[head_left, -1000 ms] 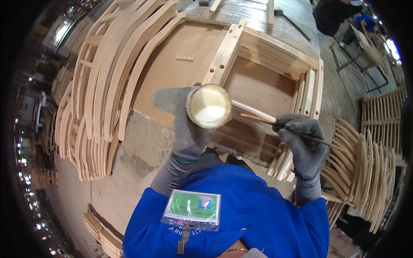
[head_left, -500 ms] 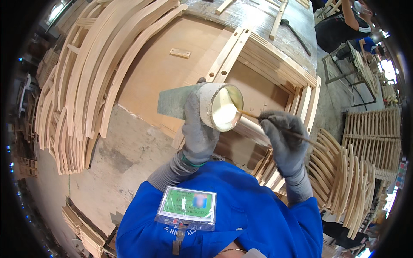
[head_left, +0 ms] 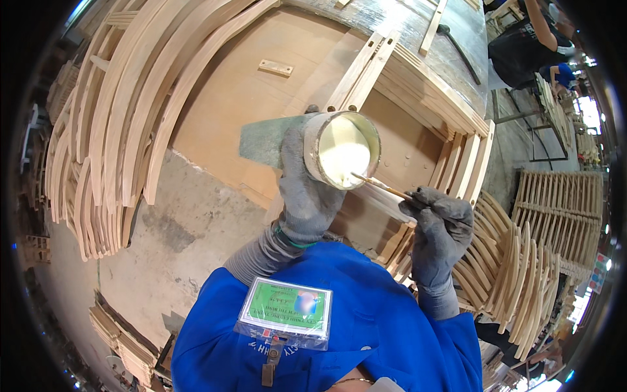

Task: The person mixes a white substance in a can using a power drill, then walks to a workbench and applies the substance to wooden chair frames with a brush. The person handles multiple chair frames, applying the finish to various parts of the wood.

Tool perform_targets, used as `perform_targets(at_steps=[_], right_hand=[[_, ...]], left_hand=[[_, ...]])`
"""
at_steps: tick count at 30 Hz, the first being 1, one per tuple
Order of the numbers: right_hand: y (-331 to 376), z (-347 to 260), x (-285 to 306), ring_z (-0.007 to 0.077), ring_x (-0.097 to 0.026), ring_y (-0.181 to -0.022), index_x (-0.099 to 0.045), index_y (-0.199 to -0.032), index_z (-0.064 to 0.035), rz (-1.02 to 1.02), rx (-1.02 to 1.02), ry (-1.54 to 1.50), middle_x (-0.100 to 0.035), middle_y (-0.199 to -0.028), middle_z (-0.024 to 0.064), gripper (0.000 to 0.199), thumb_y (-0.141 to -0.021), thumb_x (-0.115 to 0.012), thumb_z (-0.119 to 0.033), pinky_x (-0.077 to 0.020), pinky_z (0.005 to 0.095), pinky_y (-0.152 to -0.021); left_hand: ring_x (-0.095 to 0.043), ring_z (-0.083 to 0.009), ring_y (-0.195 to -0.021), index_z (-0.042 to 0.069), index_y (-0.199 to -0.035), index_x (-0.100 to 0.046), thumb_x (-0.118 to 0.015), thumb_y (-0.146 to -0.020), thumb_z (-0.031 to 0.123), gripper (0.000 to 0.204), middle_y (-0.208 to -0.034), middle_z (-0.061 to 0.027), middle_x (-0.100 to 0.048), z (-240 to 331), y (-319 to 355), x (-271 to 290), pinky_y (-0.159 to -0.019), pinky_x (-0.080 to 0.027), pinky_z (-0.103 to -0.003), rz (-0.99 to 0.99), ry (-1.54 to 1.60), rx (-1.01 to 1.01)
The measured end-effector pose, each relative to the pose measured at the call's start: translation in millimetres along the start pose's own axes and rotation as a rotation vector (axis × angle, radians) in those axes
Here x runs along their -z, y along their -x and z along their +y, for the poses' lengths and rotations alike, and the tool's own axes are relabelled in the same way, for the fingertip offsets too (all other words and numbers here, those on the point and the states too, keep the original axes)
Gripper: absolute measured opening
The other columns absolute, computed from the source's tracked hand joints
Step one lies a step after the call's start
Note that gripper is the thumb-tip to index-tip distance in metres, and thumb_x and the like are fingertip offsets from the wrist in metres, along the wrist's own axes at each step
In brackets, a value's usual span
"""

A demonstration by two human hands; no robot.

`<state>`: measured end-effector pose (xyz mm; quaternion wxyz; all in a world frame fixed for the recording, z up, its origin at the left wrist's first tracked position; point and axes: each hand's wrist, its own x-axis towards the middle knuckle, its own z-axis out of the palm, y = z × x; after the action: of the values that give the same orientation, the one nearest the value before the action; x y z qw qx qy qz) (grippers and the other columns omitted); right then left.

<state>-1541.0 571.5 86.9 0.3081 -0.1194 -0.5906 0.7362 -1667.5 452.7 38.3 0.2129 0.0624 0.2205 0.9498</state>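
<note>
Both my hands wear grey gloves. My left hand (head_left: 305, 193) is closed around a round cup (head_left: 314, 155) of creamy white liquid (head_left: 343, 151), its mouth tilted toward me. My right hand (head_left: 441, 228) pinches a thin brown stick (head_left: 390, 190). The stick's whitened tip is inside the cup, at the lower right of the mouth. Behind my left hand shows a flat, tapered grey-green piece (head_left: 269, 140); I cannot tell whether the hand holds it. Beyond the cup, a wooden frame (head_left: 436, 88) with holes in its rails lies on the table.
Curved wooden parts (head_left: 121, 111) are stacked at the left, with more curved slats (head_left: 516, 274) at the right. A small wooden block (head_left: 275, 67) lies on the brown board (head_left: 228, 111). A dark hammer-like tool (head_left: 460, 55) rests farther back. Another person (head_left: 529, 49) is at the far right.
The cup has shifted slightly up and right, its mouth turned more toward me. The stick's tip has moved from the cup's right side to its lower inside; my right hand is slightly lower.
</note>
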Motion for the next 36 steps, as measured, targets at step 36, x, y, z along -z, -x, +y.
perform_targets(at_steps=[36], right_hand=[[-177,139,-4,0.0117,-0.059,-0.062,-0.058,-0.083,-0.0007,-0.278,-0.091,0.561,-0.062,-0.067,0.0064,0.017,-0.081,-0.068,-0.014,-0.0475,0.0259,-0.059]], left_hand=[[-0.043,-0.0260,-0.123,0.011,-0.139,-0.030,-0.030,-0.096,0.046,0.055,-0.135,-0.0098,-0.041,81,-21,105,-0.099,-0.042,-0.046,0.242,0.090,0.014]])
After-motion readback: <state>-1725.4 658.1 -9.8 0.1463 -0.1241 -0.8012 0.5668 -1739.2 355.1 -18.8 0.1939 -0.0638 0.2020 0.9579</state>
